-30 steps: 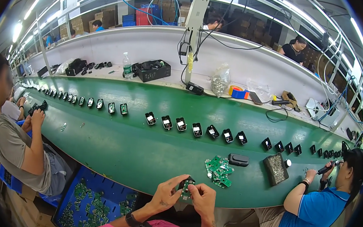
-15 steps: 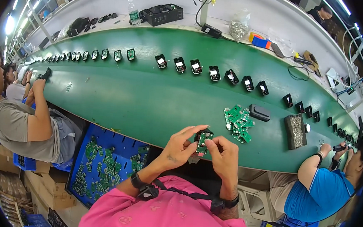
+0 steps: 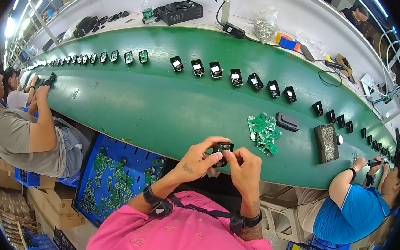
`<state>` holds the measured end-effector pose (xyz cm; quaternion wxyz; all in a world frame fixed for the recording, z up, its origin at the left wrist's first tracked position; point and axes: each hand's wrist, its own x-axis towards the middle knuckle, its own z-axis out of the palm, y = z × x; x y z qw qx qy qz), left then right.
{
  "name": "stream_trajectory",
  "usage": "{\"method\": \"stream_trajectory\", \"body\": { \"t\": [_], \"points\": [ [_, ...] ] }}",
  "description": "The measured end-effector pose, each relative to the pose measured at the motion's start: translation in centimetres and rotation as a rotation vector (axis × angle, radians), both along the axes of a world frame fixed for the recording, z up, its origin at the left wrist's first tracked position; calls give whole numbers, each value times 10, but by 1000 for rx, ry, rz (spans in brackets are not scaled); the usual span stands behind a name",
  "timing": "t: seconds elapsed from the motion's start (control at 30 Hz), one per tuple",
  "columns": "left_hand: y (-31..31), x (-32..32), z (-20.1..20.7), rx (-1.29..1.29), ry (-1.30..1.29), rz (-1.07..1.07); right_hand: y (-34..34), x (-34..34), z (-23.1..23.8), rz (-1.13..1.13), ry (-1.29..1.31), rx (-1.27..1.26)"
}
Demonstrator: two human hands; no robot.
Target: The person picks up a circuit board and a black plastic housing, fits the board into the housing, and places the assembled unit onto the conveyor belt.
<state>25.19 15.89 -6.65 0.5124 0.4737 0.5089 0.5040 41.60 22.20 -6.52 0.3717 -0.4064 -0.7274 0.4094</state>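
Over the table's near edge, my left hand wraps its fingers and thumb round a small black plastic housing. A green circuit board shows in the housing's opening, partly covered by my fingers. My right hand is closed at the other side, with thumb and fingertip pressed on the board and the housing rim. How deep the board sits is hidden. Just beyond my right hand lies a loose pile of green circuit boards, with a dark grey oblong case beside it.
Black housings stand in a row along the green table. A rough-topped block lies at right. A blue tray of boards is below the edge at left. Co-workers sit on both sides, one in grey, one in blue.
The board, earlier more exposed above the housing, now shows less and lies more inside it. My right thumb and fingers have moved up and inward over it.
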Motion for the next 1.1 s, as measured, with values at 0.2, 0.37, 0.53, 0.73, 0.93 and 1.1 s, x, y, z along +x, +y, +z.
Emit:
{"method": "stream_trajectory", "body": {
  "t": [0.2,0.37,0.53,0.73,0.93,1.1],
  "points": [
    [5,12,-6,-48,27,139,-4,-9,-18,-60,-29,10],
    [8,17,-8,3,87,191,-5,-16,-13,-26,-58,22],
    [10,23,-11,103,168,279,-6,-21,-19,-6,28,-18],
    [22,10,-26,237,368,370,10,-42,-48,-18,96,66],
    [58,-91,-29,-155,-366,414,25,-73,-73,-57,-104,56],
    [63,-147,12,-188,-503,467,25,-64,-94,-15,-44,188]
  ]
}}
